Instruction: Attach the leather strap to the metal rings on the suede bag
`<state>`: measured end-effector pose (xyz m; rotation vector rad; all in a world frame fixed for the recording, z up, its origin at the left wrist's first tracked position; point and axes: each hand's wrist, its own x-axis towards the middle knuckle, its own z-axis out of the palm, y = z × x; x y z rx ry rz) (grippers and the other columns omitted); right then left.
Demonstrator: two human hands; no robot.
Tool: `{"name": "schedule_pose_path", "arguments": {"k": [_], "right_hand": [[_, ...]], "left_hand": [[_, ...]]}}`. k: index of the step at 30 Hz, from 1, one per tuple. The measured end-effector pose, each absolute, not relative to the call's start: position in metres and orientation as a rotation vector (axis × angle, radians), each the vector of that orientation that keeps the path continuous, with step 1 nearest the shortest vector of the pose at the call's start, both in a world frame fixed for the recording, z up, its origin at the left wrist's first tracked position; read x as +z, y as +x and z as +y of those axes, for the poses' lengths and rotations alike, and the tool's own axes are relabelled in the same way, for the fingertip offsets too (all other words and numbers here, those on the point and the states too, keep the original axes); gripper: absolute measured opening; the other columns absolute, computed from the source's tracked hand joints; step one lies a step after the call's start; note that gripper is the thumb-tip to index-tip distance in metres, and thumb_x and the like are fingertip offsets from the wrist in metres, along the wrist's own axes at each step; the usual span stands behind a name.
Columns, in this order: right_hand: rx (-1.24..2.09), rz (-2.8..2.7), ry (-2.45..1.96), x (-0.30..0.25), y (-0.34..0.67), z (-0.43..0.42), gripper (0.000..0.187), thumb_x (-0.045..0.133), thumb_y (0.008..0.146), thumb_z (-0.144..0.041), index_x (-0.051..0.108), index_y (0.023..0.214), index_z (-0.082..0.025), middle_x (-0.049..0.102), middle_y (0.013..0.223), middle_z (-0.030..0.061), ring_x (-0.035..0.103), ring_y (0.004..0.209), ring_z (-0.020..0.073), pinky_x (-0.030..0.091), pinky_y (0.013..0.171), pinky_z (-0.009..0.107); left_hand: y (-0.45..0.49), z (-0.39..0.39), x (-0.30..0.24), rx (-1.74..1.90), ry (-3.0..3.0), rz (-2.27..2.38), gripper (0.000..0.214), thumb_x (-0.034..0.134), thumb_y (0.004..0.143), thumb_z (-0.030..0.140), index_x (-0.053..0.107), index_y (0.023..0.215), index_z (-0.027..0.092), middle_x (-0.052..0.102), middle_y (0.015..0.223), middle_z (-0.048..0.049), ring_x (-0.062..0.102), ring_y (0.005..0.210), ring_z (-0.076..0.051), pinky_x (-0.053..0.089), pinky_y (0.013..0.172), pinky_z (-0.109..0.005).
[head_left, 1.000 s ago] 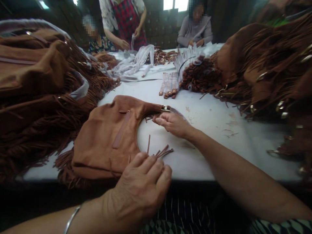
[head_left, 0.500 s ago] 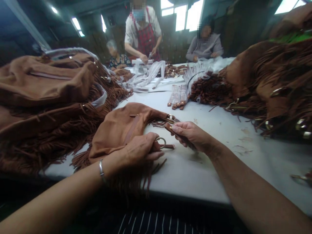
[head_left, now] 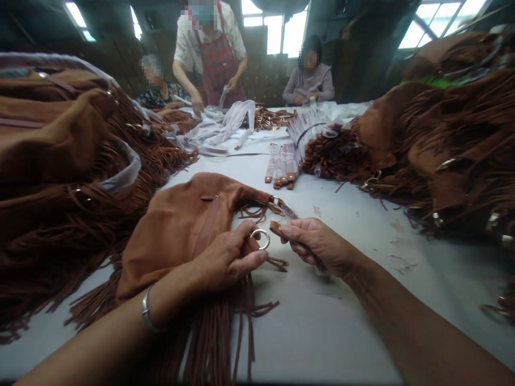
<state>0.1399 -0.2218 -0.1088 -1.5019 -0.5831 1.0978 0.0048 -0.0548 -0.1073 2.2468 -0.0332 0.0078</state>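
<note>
A tan suede fringed bag (head_left: 177,225) lies on the white table (head_left: 346,300) in front of me. My left hand (head_left: 225,260) is closed on the bag's near corner, pinching a round metal ring (head_left: 261,239) between thumb and fingers. My right hand (head_left: 317,244) is closed on the end of a brown strap (head_left: 281,230), held a few centimetres right of the ring. The bag's far corner carries a gold buckle (head_left: 277,202). Long fringe (head_left: 225,332) hangs from the bag over the table toward me.
Heaps of brown fringed bags rise at the left (head_left: 60,171) and right (head_left: 442,139). Wrapped straps (head_left: 281,163) and white plastic wrapping (head_left: 229,120) lie mid-table. Three people work at the far end (head_left: 213,53).
My left hand came up from the bag's near edge and took hold of the ring. My right hand picked up the strap end and brought it close to the ring.
</note>
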Motion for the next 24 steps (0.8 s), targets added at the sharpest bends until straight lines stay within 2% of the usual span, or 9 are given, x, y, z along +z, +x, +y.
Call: {"name": "schedule_pose_path", "arguments": {"k": [3, 9, 15, 19, 22, 24], "right_hand": [[1.105, -0.551, -1.455, -0.111, 0.139, -0.219, 0.035, 0.058, 0.078, -0.048, 0.052, 0.072, -0.014, 0.035, 0.046, -0.008, 0.022, 0.036, 0.0029, 0.017, 0.03, 0.013], [1.103, -0.46, -1.307, -0.11, 0.133, -0.214, 0.035, 0.063, 0.075, -0.048, 0.053, 0.073, -0.014, 0.03, 0.045, -0.0096, 0.02, 0.035, 0.0024, 0.017, 0.031, 0.013], [1.124, -0.482, -1.158, -0.11, 0.108, -0.201, 0.025, 0.069, 0.072, -0.034, 0.057, 0.076, -0.012, 0.047, 0.059, -0.0041, 0.028, 0.038, 0.0002, 0.02, 0.033, 0.013], [1.136, -0.308, -1.039, -0.114, 0.09, -0.195, 0.028, 0.068, 0.073, -0.037, 0.052, 0.07, -0.014, 0.039, 0.051, -0.0074, 0.033, 0.038, 0.0021, 0.029, 0.036, 0.013], [1.245, -0.317, -1.002, -0.113, 0.092, -0.196, 0.032, 0.065, 0.075, -0.04, 0.049, 0.066, -0.015, 0.033, 0.046, -0.0093, 0.027, 0.035, 0.0017, 0.027, 0.033, 0.012], [1.347, -0.39, -1.058, -0.109, 0.101, -0.197, 0.032, 0.067, 0.073, -0.037, 0.048, 0.064, -0.014, 0.036, 0.047, -0.0085, 0.025, 0.035, 0.0009, 0.023, 0.031, 0.011]], "left_hand": [[0.007, -0.05, -0.104, -0.039, 2.175, -0.035, 0.023, 0.046, 0.086, 0.042, 0.04, 0.085, 0.019, 0.048, 0.067, 0.0046, 0.044, 0.057, -0.009, 0.034, 0.053, -0.021], [0.007, -0.047, -0.104, -0.038, 2.195, -0.087, 0.021, 0.048, 0.086, 0.039, 0.041, 0.088, 0.019, 0.048, 0.07, 0.0043, 0.046, 0.061, -0.009, 0.035, 0.055, -0.021], [0.005, -0.047, -0.105, 0.006, 2.277, -0.061, 0.027, 0.05, 0.084, 0.041, 0.042, 0.098, 0.019, 0.055, 0.077, 0.0011, 0.052, 0.066, -0.012, 0.038, 0.057, -0.023], [0.001, -0.048, -0.107, 0.026, 2.179, -0.062, 0.033, 0.053, 0.082, 0.041, 0.037, 0.103, 0.02, 0.058, 0.076, 0.0012, 0.054, 0.063, -0.012, 0.039, 0.053, -0.022], [-0.003, -0.048, -0.11, 0.053, 2.182, -0.083, 0.038, 0.057, 0.079, 0.041, 0.036, 0.104, 0.02, 0.059, 0.079, -0.0002, 0.056, 0.064, -0.013, 0.04, 0.055, -0.022], [-0.005, -0.05, -0.112, 0.052, 2.25, -0.122, 0.038, 0.057, 0.078, 0.042, 0.038, 0.102, 0.02, 0.058, 0.075, 0.0008, 0.055, 0.061, -0.013, 0.038, 0.053, -0.022]]}}
